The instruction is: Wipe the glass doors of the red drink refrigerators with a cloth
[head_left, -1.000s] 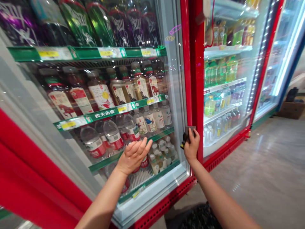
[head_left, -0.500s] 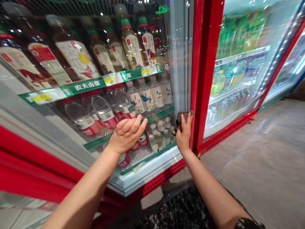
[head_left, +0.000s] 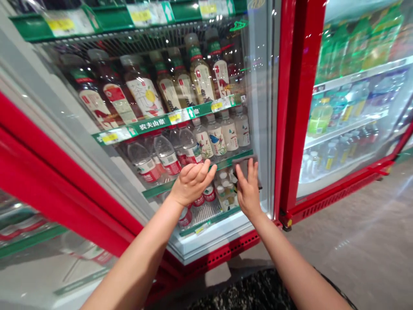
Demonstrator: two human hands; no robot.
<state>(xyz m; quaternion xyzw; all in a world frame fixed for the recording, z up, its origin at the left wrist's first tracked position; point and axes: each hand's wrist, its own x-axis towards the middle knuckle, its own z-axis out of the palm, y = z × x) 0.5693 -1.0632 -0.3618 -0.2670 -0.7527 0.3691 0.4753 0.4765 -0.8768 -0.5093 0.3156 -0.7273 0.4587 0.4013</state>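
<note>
Grey cloth under spread fingers at the glass

The grey cloth (head_left: 242, 166) could slip if the right hand's (head_left: 249, 193) pressure eases, since its fingers lie flat across it; it could also snag on the red frame (head_left: 285, 107) if the hand strays outward; the right hand holds the cloth, apparently against the glass door (head_left: 262, 125), in front of the lower shelves, fingers pointing up, forearm slanting inward; the left hand (head_left: 193, 183) hangs loosely bent before the bottles (head_left: 167, 157), seemingly gripping nothing, palm hidden.

Bottled drinks (head_left: 144, 95) on green-edged shelves (head_left: 152, 125), lit neighbouring cooler (head_left: 338, 192), grey floor (head_left: 355, 254)
</note>
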